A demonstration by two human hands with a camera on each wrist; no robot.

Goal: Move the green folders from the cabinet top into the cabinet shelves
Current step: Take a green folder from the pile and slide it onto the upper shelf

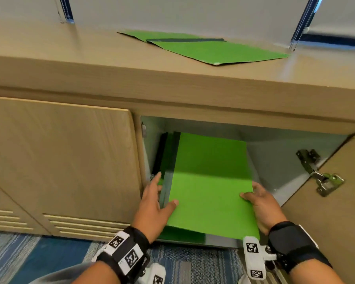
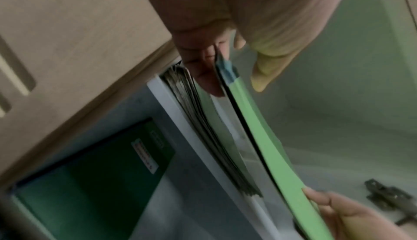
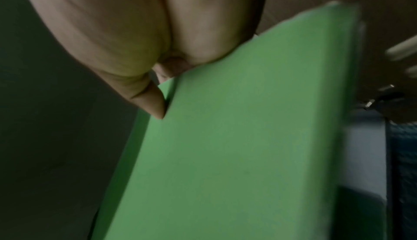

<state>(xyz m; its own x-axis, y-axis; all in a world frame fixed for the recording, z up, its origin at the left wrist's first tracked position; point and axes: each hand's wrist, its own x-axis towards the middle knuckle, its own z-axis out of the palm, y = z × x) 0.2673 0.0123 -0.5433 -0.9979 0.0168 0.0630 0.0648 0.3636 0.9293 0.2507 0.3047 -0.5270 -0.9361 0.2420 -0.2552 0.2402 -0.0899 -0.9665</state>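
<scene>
A green folder [image 1: 209,181] leans halfway inside the open cabinet shelf [image 1: 279,160]. My left hand [image 1: 158,193] pinches its left spine edge, thumb on the front face and fingers behind it, between this folder [image 2: 277,154] and a stack of filed folders [image 2: 198,119] standing at the shelf's left wall. At the folder's right edge my right hand [image 1: 256,199] grips it, thumb on top and fingers underneath; the right wrist view shows the folder [image 3: 237,136] filling the frame. Two more green folders [image 1: 217,51] lie overlapping on the cabinet top [image 1: 90,64].
The cabinet door [image 1: 326,212] stands open at the right, with a metal hinge [image 1: 320,177] on it. A closed door [image 1: 59,156] is on the left. A lower shelf holds a dark green folder [image 2: 90,181]. Blue patterned carpet [image 1: 39,259] lies below.
</scene>
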